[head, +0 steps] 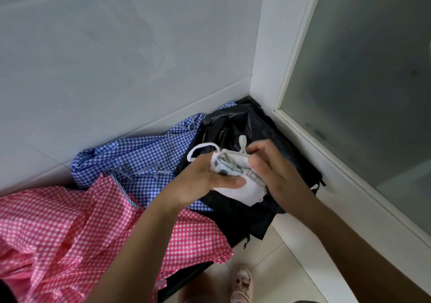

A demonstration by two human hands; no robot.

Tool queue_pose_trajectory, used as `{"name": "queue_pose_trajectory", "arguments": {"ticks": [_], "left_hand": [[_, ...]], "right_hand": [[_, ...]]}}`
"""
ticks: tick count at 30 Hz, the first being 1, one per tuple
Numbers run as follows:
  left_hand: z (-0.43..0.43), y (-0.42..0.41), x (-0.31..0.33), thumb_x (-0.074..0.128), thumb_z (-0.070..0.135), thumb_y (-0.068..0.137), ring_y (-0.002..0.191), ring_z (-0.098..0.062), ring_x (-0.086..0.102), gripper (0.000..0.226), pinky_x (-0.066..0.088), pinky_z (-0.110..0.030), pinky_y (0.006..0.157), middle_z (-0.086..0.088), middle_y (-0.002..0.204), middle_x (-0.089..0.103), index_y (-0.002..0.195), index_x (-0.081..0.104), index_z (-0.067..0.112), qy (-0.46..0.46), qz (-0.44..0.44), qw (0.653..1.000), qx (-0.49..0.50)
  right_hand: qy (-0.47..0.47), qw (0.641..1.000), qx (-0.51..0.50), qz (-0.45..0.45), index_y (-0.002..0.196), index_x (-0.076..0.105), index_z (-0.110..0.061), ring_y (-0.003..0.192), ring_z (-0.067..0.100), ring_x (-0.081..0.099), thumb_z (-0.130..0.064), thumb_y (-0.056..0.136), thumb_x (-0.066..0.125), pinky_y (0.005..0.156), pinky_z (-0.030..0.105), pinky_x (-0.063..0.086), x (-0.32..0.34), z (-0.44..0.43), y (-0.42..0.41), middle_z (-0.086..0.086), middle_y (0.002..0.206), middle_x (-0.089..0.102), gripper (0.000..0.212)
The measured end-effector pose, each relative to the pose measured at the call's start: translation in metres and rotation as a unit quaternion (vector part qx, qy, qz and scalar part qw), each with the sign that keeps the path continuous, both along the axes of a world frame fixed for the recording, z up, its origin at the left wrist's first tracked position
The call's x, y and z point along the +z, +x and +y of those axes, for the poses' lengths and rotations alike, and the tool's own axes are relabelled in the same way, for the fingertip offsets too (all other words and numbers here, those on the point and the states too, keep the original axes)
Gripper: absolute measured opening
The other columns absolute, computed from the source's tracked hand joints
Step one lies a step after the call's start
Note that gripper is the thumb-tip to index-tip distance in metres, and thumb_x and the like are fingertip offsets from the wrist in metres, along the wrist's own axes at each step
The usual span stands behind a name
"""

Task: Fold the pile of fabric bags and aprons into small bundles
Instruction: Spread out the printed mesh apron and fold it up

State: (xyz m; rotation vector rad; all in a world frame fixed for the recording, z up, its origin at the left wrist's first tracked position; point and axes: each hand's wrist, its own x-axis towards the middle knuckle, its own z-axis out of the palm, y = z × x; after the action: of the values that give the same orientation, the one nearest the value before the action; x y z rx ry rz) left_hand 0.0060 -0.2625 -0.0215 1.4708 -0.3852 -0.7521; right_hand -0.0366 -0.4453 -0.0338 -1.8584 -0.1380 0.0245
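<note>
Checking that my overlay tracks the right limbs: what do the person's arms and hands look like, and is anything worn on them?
Both are bare. The left hand and right hand wear no gloves, and no rings show on the visible fingers. The left forearm and right forearm carry no sleeve, watch or bracelet as far as the frame edge. The left thumbnail looks short and unpainted.

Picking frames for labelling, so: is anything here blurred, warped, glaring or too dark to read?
Head view: the wide-angle lens slants the door frame; light is soft, without hard shadows or glare; the white bag, gripped by left hand and right hand, looks slightly soft; the black fabric loses its folds in darkness.
</note>
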Motion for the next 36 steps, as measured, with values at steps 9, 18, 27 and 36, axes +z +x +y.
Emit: {"name": "queue_pose_trajectory", "arguments": {"ticks": [9,18,27,36], "left_hand": [[0.023,0.011,0.015,0.070,0.010,0.075,0.103,-0.026,0.064,0.031,0.048,-0.033,0.090,-0.009,0.105,0.070,0.106,0.068,0.009,0.023,-0.002,0.986,-0.166],[0.037,0.022,-0.001,0.072,0.005,0.080,0.098,-0.022,0.068,0.029,0.054,-0.034,0.086,-0.007,0.103,0.072,0.109,0.067,0.007,0.176,-0.002,0.979,-0.100],[0.014,0.016,-0.005,0.062,0.031,0.081,0.097,-0.023,0.069,0.045,0.059,-0.031,0.073,-0.013,0.112,0.069,0.120,0.061,0.010,-0.073,0.215,0.950,0.216],[0.017,0.020,0.010,0.051,0.038,0.086,0.064,-0.014,0.066,0.038,0.056,-0.022,0.057,-0.008,0.089,0.070,0.109,0.063,0.009,-0.249,0.266,0.881,0.303]], "right_hand": [[-0.152,0.949,0.268,0.070,0.124,0.055,-0.027,0.117,-0.003,0.052,-0.023,0.089,0.065,0.101,0.021,0.041,0.024,-0.029,0.039,-0.015,0.124,0.058,0.036],[0.120,0.934,0.188,0.280,0.073,0.051,-0.009,0.040,0.006,0.021,-0.023,0.093,0.047,0.038,0.017,0.023,0.052,-0.034,0.052,0.000,0.054,0.039,0.024],[-0.201,0.957,0.204,-0.047,0.108,0.054,-0.021,0.051,0.003,0.044,-0.030,0.103,0.036,0.054,0.014,0.030,0.010,0.005,0.010,-0.017,0.057,0.046,0.021],[-0.299,0.904,0.173,-0.250,0.066,0.049,-0.015,0.059,0.007,0.042,-0.038,0.097,0.046,0.066,0.015,0.034,-0.003,-0.009,0.019,-0.005,0.058,0.046,0.039]]}}
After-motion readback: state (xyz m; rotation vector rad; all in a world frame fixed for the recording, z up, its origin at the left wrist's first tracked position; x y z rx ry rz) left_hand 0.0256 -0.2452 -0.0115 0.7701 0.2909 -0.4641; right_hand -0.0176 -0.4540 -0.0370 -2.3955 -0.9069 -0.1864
